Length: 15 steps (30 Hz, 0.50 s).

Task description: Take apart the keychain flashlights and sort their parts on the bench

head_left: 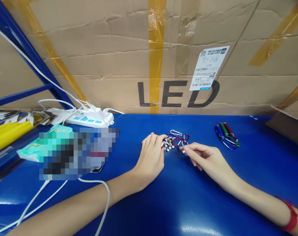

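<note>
My left hand (151, 149) lies palm down at the left side of a pile of small silver metal caps (169, 144), its fingers curled together. Bits of red and silver show by its fingertips; what sits under the fingers is hidden. Right of the pile, my right hand (204, 155) pinches a small silver metal piece (182, 149) between thumb and forefinger. A silver loop touches or lies just behind that piece; I cannot tell which. Red carabiners (177, 141) lie among the caps, and a silver carabiner (176, 132) is behind them.
Blue, green and red cylinders (224, 129) with carabiners lie right on the blue table (188, 200). A white power strip (90, 118), cables, a green pack (31, 152) and a blurred patch are left. A large cardboard box (109, 59) marked LED stands behind.
</note>
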Available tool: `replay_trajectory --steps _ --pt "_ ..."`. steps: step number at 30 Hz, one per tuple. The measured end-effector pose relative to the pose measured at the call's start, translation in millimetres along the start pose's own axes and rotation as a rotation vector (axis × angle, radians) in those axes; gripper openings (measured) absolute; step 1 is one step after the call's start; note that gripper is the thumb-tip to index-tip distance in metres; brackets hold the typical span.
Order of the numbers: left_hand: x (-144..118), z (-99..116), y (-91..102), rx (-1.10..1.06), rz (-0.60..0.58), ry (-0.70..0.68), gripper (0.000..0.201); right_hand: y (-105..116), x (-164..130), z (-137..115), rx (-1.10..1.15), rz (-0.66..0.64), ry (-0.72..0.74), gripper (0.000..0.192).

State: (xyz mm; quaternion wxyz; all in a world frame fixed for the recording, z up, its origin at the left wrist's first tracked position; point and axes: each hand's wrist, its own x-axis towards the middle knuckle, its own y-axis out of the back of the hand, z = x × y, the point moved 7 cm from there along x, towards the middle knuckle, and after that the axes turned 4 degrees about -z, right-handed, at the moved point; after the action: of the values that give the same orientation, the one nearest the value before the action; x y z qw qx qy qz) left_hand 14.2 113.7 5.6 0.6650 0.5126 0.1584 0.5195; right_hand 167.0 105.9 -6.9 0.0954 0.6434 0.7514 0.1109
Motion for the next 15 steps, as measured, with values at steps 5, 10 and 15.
replay_trajectory --steps 5,10,15 --pt "0.8 0.8 1.8 -0.079 0.038 -0.034 0.033 -1.8 0.7 -4.7 -0.043 -0.022 0.063 0.036" --pt "-0.2 -0.2 16.0 -0.177 0.215 -0.029 0.034 -6.1 -1.9 -7.8 -0.203 -0.072 0.162 0.031" --pt "6.6 -25.7 36.5 -0.251 0.373 0.158 0.026 -7.1 -4.0 -6.7 -0.311 -0.099 0.231 0.026"
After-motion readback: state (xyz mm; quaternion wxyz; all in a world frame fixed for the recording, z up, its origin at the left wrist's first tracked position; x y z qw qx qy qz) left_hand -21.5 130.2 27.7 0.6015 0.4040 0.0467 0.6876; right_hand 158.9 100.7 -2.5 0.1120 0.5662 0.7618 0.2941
